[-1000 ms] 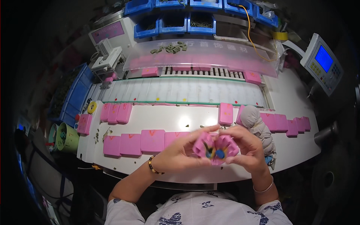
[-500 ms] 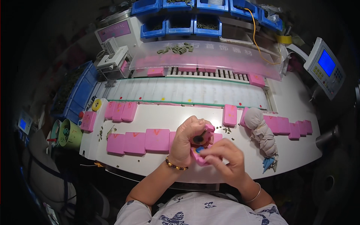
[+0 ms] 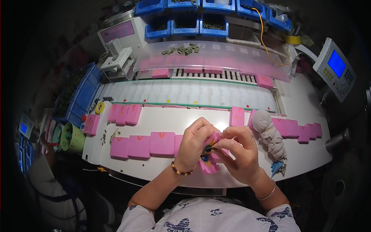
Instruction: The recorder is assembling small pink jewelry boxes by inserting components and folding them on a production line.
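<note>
Pink block [image 3: 209, 168]: bent, partly covered, inside unclear.
Left hand [image 3: 190, 147]: clamped on block.
Right hand [image 3: 243, 156]: at dark piece [image 3: 208, 148]; grip cannot be told.
Top bins [image 3: 219, 5]: cut off.

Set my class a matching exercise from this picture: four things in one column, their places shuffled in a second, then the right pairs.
Things
1. Pink mould
2. Pale cloth bundle
3. Green tub
4. Control panel

Places
A. At the upper right of the picture
B. Beside the left end of the white worktop
C. Lying on the right half of the worktop
D. Held in the person's left hand

Right pairs: 1-D, 2-C, 3-B, 4-A
</note>
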`<state>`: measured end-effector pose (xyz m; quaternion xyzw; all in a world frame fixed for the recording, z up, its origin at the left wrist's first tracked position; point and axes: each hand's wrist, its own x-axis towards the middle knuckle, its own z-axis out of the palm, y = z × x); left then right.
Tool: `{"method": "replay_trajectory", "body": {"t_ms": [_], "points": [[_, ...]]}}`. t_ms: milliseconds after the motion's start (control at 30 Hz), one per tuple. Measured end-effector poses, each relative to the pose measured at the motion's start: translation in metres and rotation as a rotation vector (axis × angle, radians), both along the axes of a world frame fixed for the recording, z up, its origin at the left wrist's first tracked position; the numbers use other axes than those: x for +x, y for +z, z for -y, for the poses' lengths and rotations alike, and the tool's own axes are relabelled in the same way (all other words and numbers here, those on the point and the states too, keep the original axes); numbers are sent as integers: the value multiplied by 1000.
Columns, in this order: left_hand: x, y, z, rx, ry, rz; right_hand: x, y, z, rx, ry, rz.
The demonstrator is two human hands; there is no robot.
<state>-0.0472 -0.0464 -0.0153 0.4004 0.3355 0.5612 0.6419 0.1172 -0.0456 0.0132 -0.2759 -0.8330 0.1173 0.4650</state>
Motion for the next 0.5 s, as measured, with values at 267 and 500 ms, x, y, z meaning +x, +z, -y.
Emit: {"method": "replay_trajectory", "body": {"t_ms": [267,500], "points": [[1,2,-7,2,118,-21,1,2,-6,-141,134,-37],[2,13,-7,-22,100,53,0,-9,-1,-406,198,-153]]}}
